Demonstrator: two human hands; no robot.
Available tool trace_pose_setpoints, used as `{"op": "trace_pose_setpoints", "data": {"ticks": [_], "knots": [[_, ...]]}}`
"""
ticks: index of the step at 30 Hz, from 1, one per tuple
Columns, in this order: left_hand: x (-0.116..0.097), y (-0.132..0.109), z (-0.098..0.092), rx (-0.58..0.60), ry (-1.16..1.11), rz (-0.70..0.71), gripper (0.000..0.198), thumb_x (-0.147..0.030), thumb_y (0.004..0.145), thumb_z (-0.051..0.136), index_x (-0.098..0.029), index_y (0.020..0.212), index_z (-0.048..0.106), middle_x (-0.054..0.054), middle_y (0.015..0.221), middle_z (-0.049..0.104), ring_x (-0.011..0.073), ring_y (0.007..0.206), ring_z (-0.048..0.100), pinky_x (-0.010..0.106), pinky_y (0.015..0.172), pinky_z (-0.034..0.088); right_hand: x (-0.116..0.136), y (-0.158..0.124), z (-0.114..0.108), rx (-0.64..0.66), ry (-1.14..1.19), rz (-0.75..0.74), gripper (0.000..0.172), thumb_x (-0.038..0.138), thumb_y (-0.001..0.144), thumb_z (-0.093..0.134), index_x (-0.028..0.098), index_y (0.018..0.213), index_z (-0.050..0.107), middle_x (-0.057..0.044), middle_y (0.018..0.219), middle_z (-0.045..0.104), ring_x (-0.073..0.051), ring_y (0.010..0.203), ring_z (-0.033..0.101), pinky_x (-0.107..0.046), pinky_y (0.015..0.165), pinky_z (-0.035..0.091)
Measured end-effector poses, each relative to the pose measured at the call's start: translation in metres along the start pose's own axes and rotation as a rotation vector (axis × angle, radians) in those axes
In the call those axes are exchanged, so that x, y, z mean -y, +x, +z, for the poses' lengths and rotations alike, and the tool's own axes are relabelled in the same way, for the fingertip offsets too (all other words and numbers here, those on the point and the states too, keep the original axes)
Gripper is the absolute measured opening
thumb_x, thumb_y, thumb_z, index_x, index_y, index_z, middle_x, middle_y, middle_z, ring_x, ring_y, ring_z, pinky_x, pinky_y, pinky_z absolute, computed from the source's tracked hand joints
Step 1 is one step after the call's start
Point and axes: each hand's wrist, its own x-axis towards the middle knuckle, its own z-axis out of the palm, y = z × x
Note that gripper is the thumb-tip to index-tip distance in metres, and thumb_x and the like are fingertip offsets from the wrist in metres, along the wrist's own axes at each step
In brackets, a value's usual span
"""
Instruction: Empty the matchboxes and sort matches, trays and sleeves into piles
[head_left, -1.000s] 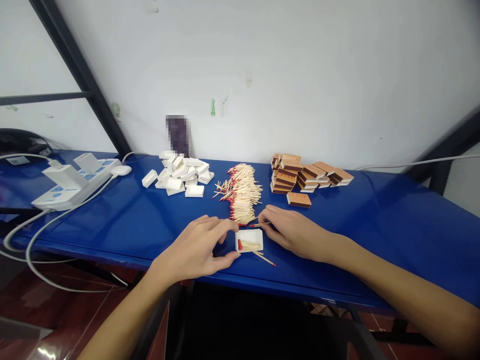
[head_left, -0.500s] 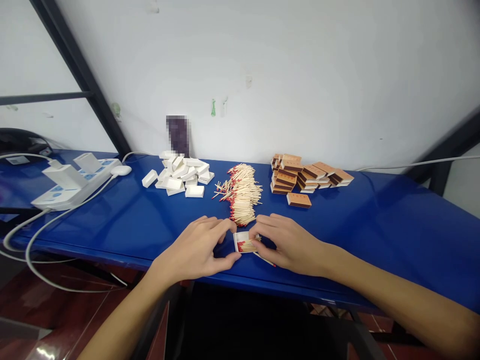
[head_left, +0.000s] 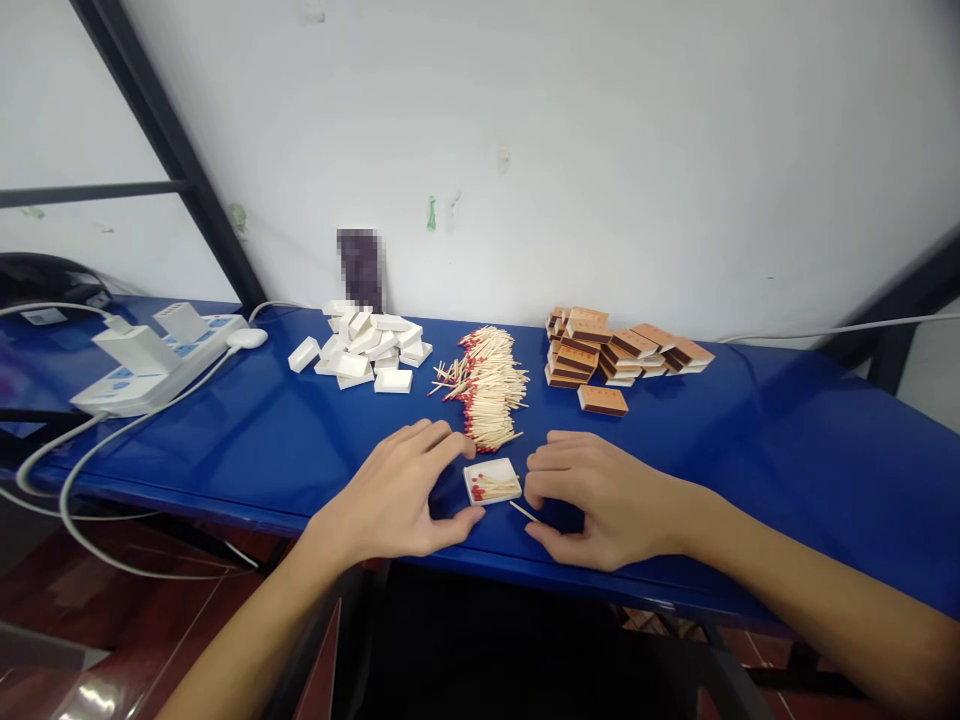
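Note:
A white matchbox tray (head_left: pixel 513 466) lies on the blue table with several red-headed matches (head_left: pixel 495 487) in its lower part. My left hand (head_left: pixel 405 490) is beside the tray, index finger and thumb spread around its left end; whether they touch it I cannot tell. To the right, my right hand (head_left: pixel 592 495) has its thumb and fingers apart, clear of the tray. Near that thumb lies a loose match (head_left: pixel 523 511), its head end hidden. Just beyond the tray is a long heap of matches (head_left: pixel 491 385), heads mostly facing left.
Several white trays (head_left: pixel 367 345) are heaped at the back left. Orange-brown matchbox sleeves (head_left: pixel 577 345) are piled at the back right, one single sleeve (head_left: pixel 602 400) in front. A power strip (head_left: pixel 157 365) with cables stands far left. A pixelated dark object (head_left: pixel 361 270) leans against the wall.
My right hand has drawn back to the right out of the tray, and its fingers have parted. The tray has turned slightly; its matches are now in full view. My left hand has barely moved.

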Motion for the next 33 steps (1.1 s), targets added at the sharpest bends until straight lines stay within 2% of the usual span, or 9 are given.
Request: {"op": "trace_pose_setpoints", "data": {"ticks": [4, 10, 16, 20, 23, 25, 29, 33], "knots": [[0.002, -0.002, 0.0, 0.038, -0.073, 0.118, 0.036, -0.038, 0.089, 0.063, -0.023, 0.121, 0.059, 0.007, 0.116, 0.058, 0.0235, 0.105, 0.054, 0.037, 0.093, 0.046, 0.0, 0.001, 0.002, 0.105, 0.054, 0.048, 0.007, 0.017, 0.077, 0.06, 0.021, 0.073, 0.055, 0.003, 0.069, 0.058, -0.013, 0.065, 0.047, -0.029, 0.07, 0.034], [0.004, -0.001, 0.001, 0.087, -0.097, 0.14, 0.024, -0.029, 0.094, 0.058, -0.022, 0.115, 0.065, 0.006, 0.11, 0.063, 0.0212, 0.099, 0.056, 0.038, 0.096, 0.044, -0.01, 0.002, -0.007, 0.152, 0.059, 0.131, 0.014, 0.01, 0.071, 0.057, 0.02, 0.068, 0.048, 0.004, 0.068, 0.056, -0.013, 0.063, 0.044, -0.028, 0.067, 0.032], [0.003, 0.0, 0.002, 0.064, -0.091, 0.138, 0.028, -0.024, 0.089, 0.058, -0.018, 0.116, 0.064, 0.007, 0.107, 0.064, 0.0219, 0.097, 0.057, 0.038, 0.095, 0.045, -0.023, 0.0, -0.008, 0.143, -0.012, 0.156, 0.014, 0.006, 0.075, 0.053, 0.02, 0.074, 0.051, 0.002, 0.072, 0.055, -0.013, 0.064, 0.044, -0.027, 0.063, 0.03], [0.002, -0.001, 0.002, 0.052, -0.099, 0.148, 0.021, -0.023, 0.088, 0.057, -0.018, 0.106, 0.067, 0.006, 0.104, 0.063, 0.0201, 0.092, 0.056, 0.035, 0.09, 0.045, -0.025, -0.001, -0.003, 0.097, -0.036, 0.119, 0.015, 0.008, 0.083, 0.048, 0.02, 0.083, 0.056, 0.0, 0.082, 0.057, -0.013, 0.067, 0.047, -0.028, 0.064, 0.03], [0.002, 0.0, 0.002, 0.052, -0.1, 0.147, 0.014, -0.022, 0.088, 0.058, -0.017, 0.098, 0.066, 0.006, 0.1, 0.062, 0.0197, 0.09, 0.055, 0.035, 0.088, 0.045, -0.022, -0.001, -0.002, 0.032, -0.082, 0.144, 0.013, 0.012, 0.088, 0.046, 0.02, 0.087, 0.056, -0.002, 0.083, 0.057, -0.014, 0.067, 0.046, -0.029, 0.065, 0.03], [0.003, 0.0, 0.003, 0.057, -0.099, 0.143, 0.013, -0.022, 0.087, 0.058, -0.016, 0.097, 0.065, 0.006, 0.098, 0.062, 0.0199, 0.09, 0.054, 0.035, 0.088, 0.044, -0.019, 0.001, -0.003, 0.026, -0.101, 0.188, 0.01, 0.021, 0.09, 0.049, 0.019, 0.082, 0.053, -0.001, 0.077, 0.055, -0.015, 0.066, 0.046, -0.029, 0.065, 0.029], [0.004, -0.001, 0.002, 0.071, -0.106, 0.151, 0.027, -0.023, 0.089, 0.057, -0.021, 0.115, 0.063, 0.005, 0.104, 0.06, 0.0198, 0.093, 0.054, 0.034, 0.089, 0.043, -0.014, 0.004, -0.001, 0.073, -0.122, 0.262, 0.025, 0.036, 0.089, 0.056, 0.019, 0.073, 0.049, 0.0, 0.072, 0.055, -0.015, 0.064, 0.045, -0.03, 0.066, 0.028], [0.003, 0.0, 0.0, 0.139, -0.048, 0.159, 0.043, -0.022, 0.092, 0.054, -0.033, 0.133, 0.055, 0.004, 0.105, 0.055, 0.0192, 0.091, 0.052, 0.034, 0.086, 0.042, -0.012, 0.004, 0.001, 0.1, -0.089, 0.245, 0.011, 0.022, 0.087, 0.053, 0.02, 0.076, 0.05, 0.0, 0.076, 0.058, -0.014, 0.066, 0.046, -0.029, 0.066, 0.028]]}}
